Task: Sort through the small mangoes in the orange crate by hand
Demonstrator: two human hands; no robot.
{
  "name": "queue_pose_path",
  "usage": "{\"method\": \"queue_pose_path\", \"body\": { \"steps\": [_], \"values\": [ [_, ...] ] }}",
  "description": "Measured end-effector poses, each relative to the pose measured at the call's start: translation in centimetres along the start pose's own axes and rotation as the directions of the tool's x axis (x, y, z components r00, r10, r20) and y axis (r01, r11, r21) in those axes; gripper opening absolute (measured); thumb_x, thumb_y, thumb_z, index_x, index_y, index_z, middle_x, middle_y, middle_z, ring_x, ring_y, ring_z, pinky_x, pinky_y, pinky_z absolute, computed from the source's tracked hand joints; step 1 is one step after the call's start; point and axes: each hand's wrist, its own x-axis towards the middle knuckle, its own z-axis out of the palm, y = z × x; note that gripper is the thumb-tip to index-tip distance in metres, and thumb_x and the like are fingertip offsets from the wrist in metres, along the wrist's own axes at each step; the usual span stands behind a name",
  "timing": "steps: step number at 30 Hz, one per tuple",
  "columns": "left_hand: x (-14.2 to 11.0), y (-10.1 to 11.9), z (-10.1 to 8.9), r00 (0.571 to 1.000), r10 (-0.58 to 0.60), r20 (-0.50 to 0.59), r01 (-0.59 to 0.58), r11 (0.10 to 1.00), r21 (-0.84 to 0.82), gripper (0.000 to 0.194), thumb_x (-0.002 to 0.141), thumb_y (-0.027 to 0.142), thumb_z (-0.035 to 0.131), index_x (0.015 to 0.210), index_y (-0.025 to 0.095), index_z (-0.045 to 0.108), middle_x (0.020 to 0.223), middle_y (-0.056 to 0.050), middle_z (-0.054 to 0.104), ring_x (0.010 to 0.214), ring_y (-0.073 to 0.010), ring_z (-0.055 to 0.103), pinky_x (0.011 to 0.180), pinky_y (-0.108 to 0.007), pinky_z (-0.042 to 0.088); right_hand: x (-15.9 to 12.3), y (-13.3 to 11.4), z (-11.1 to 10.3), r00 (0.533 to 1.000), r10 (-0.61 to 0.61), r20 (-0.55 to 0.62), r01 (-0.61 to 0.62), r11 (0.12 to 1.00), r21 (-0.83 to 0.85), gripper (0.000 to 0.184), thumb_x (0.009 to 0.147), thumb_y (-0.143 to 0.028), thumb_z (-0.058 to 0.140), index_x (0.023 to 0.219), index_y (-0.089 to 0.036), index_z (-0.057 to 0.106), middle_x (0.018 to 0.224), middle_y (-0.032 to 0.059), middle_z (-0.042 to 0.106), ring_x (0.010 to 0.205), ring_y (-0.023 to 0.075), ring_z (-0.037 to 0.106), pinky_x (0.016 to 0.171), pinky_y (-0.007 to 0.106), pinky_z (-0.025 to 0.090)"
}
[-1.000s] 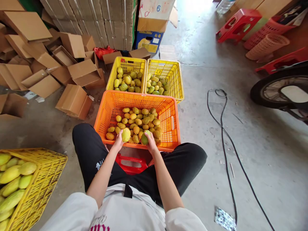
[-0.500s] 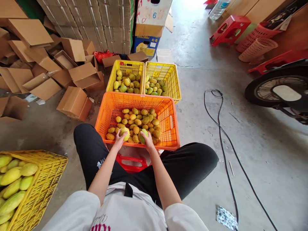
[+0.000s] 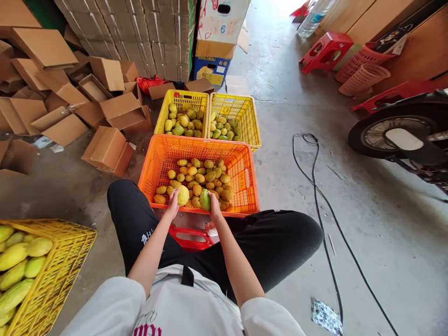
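Note:
My left hand (image 3: 173, 203) is closed around a pale yellow mango (image 3: 183, 195) above the near edge of an orange crate (image 3: 199, 144). To its right, my right hand (image 3: 214, 206) grips a green mango (image 3: 205, 200), thumb along its side. The two fruits are apart, at about the same height. Many smaller orange-brown mangoes (image 3: 200, 178) lie loose on the floor of the orange crate, beneath and beyond my hands. The parts of the fingers behind both fruits are hidden.
Two yellow crates (image 3: 258, 122) with greenish mangoes stand against the orange crate's far side. Another yellow crate (image 3: 75, 261) of larger mangoes is at left. Cardboard boxes (image 3: 105, 147) are piled at far left. A black cable (image 3: 324, 198) and a motorbike wheel (image 3: 381, 128) are at right.
Both hands have turned the mangoes slightly, and more of the yellow one's surface shows. The right hand's green mango has shifted a little left and down. The view has swung slightly right.

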Motion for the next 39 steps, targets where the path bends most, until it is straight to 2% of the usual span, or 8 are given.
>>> {"method": "queue_pose_path", "body": {
  "steps": [4,7,12,16,24,28,33,39],
  "values": [
    [0.0,-0.8,-0.1,0.998,0.062,-0.01,-0.062,0.989,-0.137,0.063,0.06,0.048,0.089,0.107,0.022,0.057,0.098,-0.006,0.07,0.085,-0.0207,0.071,0.076,-0.032,0.056,0.1,0.0,-0.7,0.996,0.018,0.09,-0.03,0.991,0.127,0.044,0.063,-0.059,0.079,0.084,-0.023,0.065,0.083,0.0002,0.068,0.084,0.0204,0.062,0.071,0.029,0.051],
    [0.0,-0.8,-0.3,0.997,0.075,-0.002,-0.074,0.984,-0.164,0.063,0.054,0.04,0.093,0.102,0.022,0.056,0.094,-0.005,0.069,0.084,-0.0208,0.071,0.081,-0.035,0.055,0.2,0.3,-0.9,0.989,0.041,0.139,-0.068,0.979,0.19,0.049,0.055,-0.054,0.088,0.086,-0.023,0.067,0.08,-0.0005,0.067,0.077,0.0196,0.063,0.069,0.03,0.052],
    [-0.4,-0.4,-0.4,0.999,0.026,0.031,-0.018,0.974,-0.227,0.052,0.06,0.036,0.09,0.098,0.023,0.056,0.094,-0.005,0.071,0.093,-0.0223,0.071,0.086,-0.036,0.054,0.4,0.9,-1.2,0.984,0.037,0.173,-0.083,0.961,0.262,0.049,0.054,-0.05,0.092,0.089,-0.024,0.068,0.078,-0.0024,0.067,0.071,0.0168,0.063,0.067,0.03,0.055],
    [-0.7,-0.6,-0.2,0.999,0.001,-0.051,-0.016,0.955,-0.296,0.046,0.065,0.033,0.086,0.101,0.023,0.061,0.102,-0.005,0.072,0.1,-0.0199,0.069,0.082,-0.027,0.053,0.7,1.0,-1.4,0.974,0.058,0.218,-0.124,0.946,0.299,0.046,0.059,-0.05,0.09,0.09,-0.025,0.068,0.077,-0.0021,0.067,0.071,0.0176,0.064,0.064,0.031,0.056],
    [-0.1,-0.8,-0.5,0.995,-0.082,-0.056,0.057,0.934,-0.353,0.039,0.074,0.043,0.076,0.103,0.022,0.063,0.101,-0.006,0.071,0.093,-0.019,0.069,0.074,-0.026,0.055,1.0,0.3,-1.6,0.936,0.175,0.306,-0.263,0.924,0.277,0.039,0.068,-0.056,0.073,0.088,-0.022,0.07,0.076,0.0032,0.072,0.077,0.0245,0.069,0.069,0.037,0.058],
    [0.2,-0.6,-0.7,0.993,-0.119,0.012,0.115,0.922,-0.371,0.047,0.076,0.055,0.072,0.104,0.018,0.063,0.094,-0.009,0.071,0.087,-0.0219,0.07,0.077,-0.032,0.058,0.8,0.1,-1.3,0.936,0.143,0.322,-0.238,0.929,0.282,0.042,0.07,-0.06,0.069,0.09,-0.023,0.069,0.079,0.0027,0.073,0.079,0.024,0.07,0.069,0.035,0.057],
    [-0.5,-0.6,-0.2,1.0,-0.008,0.0,0.007,0.956,-0.294,0.054,0.062,0.043,0.088,0.103,0.024,0.058,0.094,-0.003,0.07,0.087,-0.0206,0.072,0.086,-0.036,0.057,0.5,0.1,-1.4,0.956,0.096,0.278,-0.172,0.949,0.263,0.042,0.069,-0.059,0.078,0.088,-0.024,0.066,0.079,-0.0004,0.07,0.078,0.0208,0.067,0.068,0.032,0.055],
    [-0.6,-0.7,-0.1,0.999,-0.029,-0.028,0.021,0.968,-0.251,0.056,0.056,0.037,0.091,0.098,0.024,0.057,0.093,-0.003,0.07,0.089,-0.0225,0.072,0.084,-0.037,0.057,0.6,0.3,-1.3,0.965,0.091,0.246,-0.143,0.969,0.202,0.05,0.055,-0.045,0.092,0.093,-0.024,0.067,0.083,-0.0006,0.069,0.077,0.0186,0.066,0.074,0.032,0.055]
  ]
}}
